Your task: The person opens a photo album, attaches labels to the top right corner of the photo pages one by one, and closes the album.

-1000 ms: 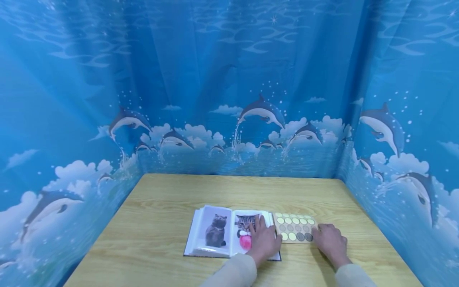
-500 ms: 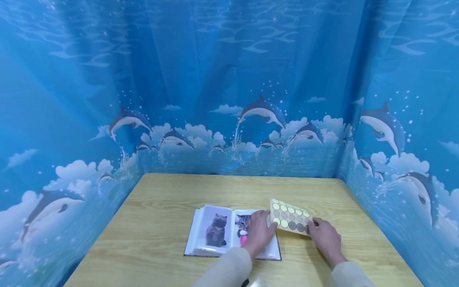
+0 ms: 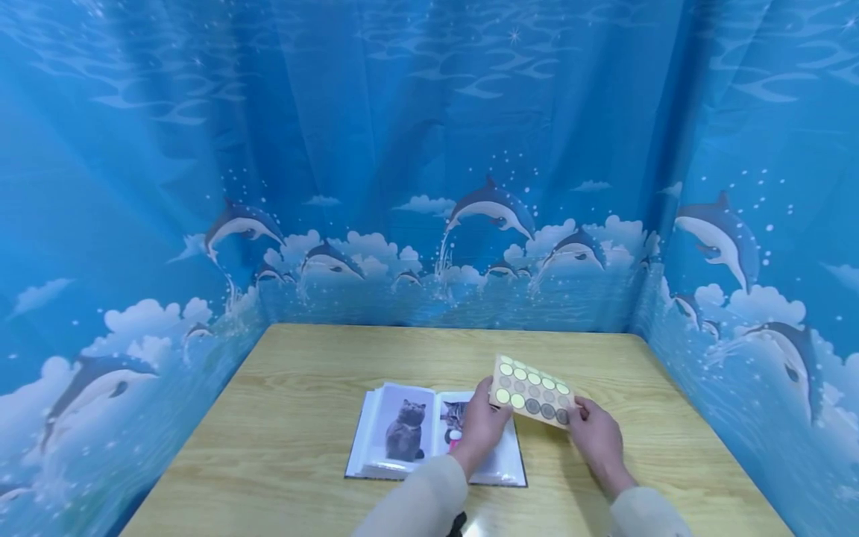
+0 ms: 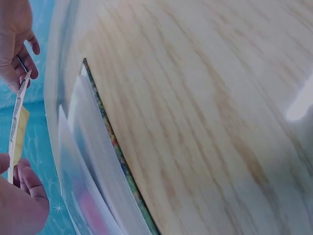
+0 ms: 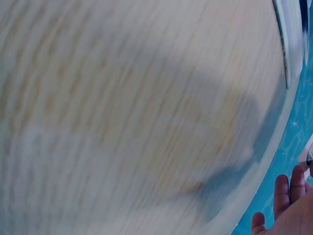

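A flat sheet of round stickers (image 3: 537, 388), pale yellow and grey in rows, is held up tilted above the table. My left hand (image 3: 483, 424) pinches its left end between thumb and fingers, over the right page of an open photo album (image 3: 382, 432). At the other end, my right hand (image 3: 597, 438) pinches the sheet's lower right corner. The left wrist view catches the sheet (image 4: 17, 129) nearly edge-on between both hands. Little of the sheet shows in the right wrist view, where the right hand (image 5: 293, 210) is at the lower right edge.
The album lies on a wooden table (image 3: 302, 373), showing a grey cat photo on its left page and a tabby photo partly covered by the left hand. Blue dolphin curtains (image 3: 376, 149) stand around the table's back and sides.
One second ago the sheet lay flat beside the album, with the left hand resting on the album page. Both hands have since lifted and tilted it, moving it slightly left.
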A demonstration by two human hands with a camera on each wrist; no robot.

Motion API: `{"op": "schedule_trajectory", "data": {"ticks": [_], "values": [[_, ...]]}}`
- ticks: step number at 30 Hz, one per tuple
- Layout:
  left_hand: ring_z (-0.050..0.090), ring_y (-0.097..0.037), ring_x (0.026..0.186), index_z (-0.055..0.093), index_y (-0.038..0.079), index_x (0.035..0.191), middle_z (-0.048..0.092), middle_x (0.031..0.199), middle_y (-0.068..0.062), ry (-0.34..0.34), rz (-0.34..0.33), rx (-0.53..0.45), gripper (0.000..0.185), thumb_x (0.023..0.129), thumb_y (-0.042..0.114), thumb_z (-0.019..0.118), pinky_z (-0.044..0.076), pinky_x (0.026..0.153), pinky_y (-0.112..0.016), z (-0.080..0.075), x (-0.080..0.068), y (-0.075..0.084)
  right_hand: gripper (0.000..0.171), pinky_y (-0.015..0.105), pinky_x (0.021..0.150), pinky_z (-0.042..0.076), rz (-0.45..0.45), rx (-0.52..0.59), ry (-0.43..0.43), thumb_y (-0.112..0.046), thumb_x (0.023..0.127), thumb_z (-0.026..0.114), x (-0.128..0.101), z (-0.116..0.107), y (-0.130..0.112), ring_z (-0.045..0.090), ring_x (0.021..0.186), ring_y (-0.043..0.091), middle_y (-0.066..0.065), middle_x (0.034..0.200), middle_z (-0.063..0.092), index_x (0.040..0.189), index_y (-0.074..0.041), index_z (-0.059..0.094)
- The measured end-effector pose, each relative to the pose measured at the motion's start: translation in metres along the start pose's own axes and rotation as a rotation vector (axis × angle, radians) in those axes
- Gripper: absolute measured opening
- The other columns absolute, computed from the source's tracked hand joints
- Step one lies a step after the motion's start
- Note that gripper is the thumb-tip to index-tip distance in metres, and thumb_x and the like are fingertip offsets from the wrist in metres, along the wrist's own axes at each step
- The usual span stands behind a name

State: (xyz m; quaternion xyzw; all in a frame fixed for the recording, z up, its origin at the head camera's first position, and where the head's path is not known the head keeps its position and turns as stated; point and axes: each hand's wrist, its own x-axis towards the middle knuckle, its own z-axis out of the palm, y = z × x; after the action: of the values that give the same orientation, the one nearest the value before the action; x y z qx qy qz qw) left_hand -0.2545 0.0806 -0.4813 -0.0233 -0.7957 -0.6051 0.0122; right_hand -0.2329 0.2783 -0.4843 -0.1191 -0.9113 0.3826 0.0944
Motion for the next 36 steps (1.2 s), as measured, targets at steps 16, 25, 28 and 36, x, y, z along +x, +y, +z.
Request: {"op": "schedule_trajectory", "data": {"ticks": [16,25,28,36], "values": [[0.064,-0.016,0.075,0.070,0.005,0.098,0.071,0.087,-0.012,0.060,-0.213,-0.408,0.011,0.087,0.008,0.071,0.056,0.078,-0.038,-0.006,0.008,0.010,0.048,0.039,0.080,0.048,0.079,0.169,0.072,-0.022,0.100,0.053,-0.007,0.007,-0.021,0.058,0.099,0.032,0.023,0.119,0.061,0.140,0.005,0.048],[0.068,-0.018,0.077,0.072,0.004,0.097,0.072,0.087,-0.013,0.027,-0.219,-0.401,0.010,0.091,0.012,0.069,0.057,0.074,-0.031,-0.006,0.001,0.011,0.048,0.032,0.077,0.049,0.078,0.220,0.092,-0.021,0.099,0.054,-0.011,0.014,-0.030,0.058,0.100,0.031,0.022,0.118,0.061,0.140,0.003,0.049],[0.070,-0.021,0.080,0.072,0.003,0.096,0.073,0.090,-0.016,0.031,-0.229,-0.410,0.010,0.091,0.012,0.069,0.057,0.074,-0.031,-0.005,0.001,0.010,0.048,0.031,0.075,0.049,0.081,0.218,0.083,-0.022,0.099,0.055,-0.011,0.016,-0.032,0.059,0.099,0.031,0.021,0.117,0.062,0.140,0.003,0.049],[0.071,-0.027,0.084,0.072,0.003,0.097,0.073,0.091,-0.017,0.016,-0.222,-0.441,0.011,0.091,0.013,0.068,0.058,0.075,-0.033,-0.006,0.002,0.007,0.051,0.037,0.083,0.053,0.089,0.226,0.052,-0.025,0.100,0.056,-0.013,0.019,-0.033,0.058,0.106,0.033,0.021,0.124,0.060,0.142,0.002,0.047]]}}
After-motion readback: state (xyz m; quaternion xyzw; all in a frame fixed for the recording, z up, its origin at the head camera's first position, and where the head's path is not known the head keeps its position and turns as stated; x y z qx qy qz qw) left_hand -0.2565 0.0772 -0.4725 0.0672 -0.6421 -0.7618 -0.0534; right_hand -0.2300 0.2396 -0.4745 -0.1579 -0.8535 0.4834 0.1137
